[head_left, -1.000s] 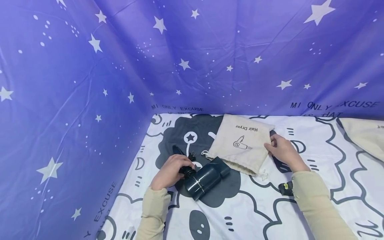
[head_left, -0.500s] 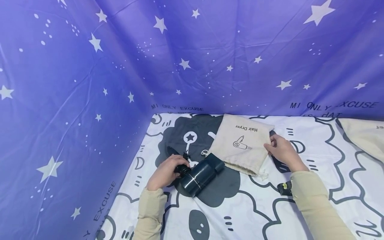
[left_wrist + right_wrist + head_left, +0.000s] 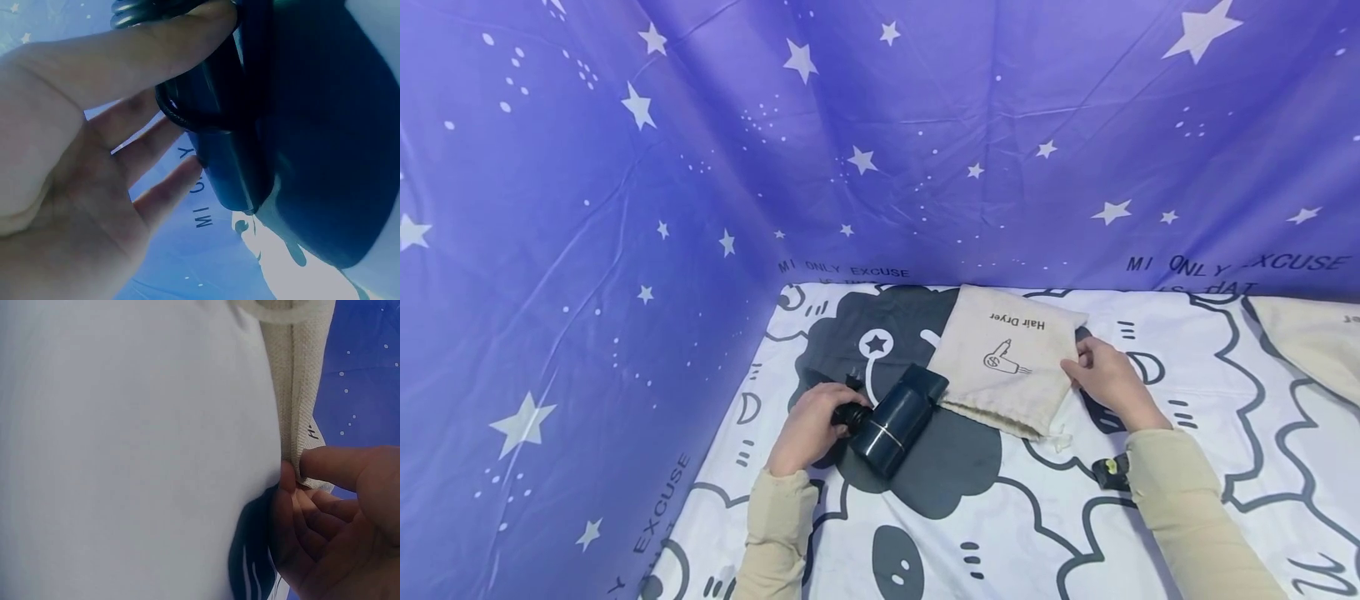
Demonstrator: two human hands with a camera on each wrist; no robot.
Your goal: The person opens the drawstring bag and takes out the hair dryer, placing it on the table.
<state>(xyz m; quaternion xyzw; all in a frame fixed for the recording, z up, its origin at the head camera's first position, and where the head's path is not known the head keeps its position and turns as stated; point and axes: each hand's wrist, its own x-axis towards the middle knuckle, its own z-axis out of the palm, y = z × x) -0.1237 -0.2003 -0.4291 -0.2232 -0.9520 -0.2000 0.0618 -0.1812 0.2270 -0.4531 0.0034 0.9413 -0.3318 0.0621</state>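
My left hand grips a dark, glossy hair dryer by its handle, with the black cord wrapped round it. In the left wrist view the thumb lies across the cord and handle while the other fingers reach behind. The dryer's nozzle points to the far right, right at the left edge of a cream drawstring bag printed "Hair Dryer". My right hand pinches the bag's right edge between thumb and fingers, as the right wrist view also shows. The bag lies flat, its mouth facing me.
A second cream bag lies at the right edge of the head view. The cloth underneath has a black-and-white cartoon print. Purple starry curtains stand close behind and on the left.
My left hand has shifted the hair dryer slightly left and away from me, turning its nozzle to point farther back. The right hand and the bag have stayed in place.
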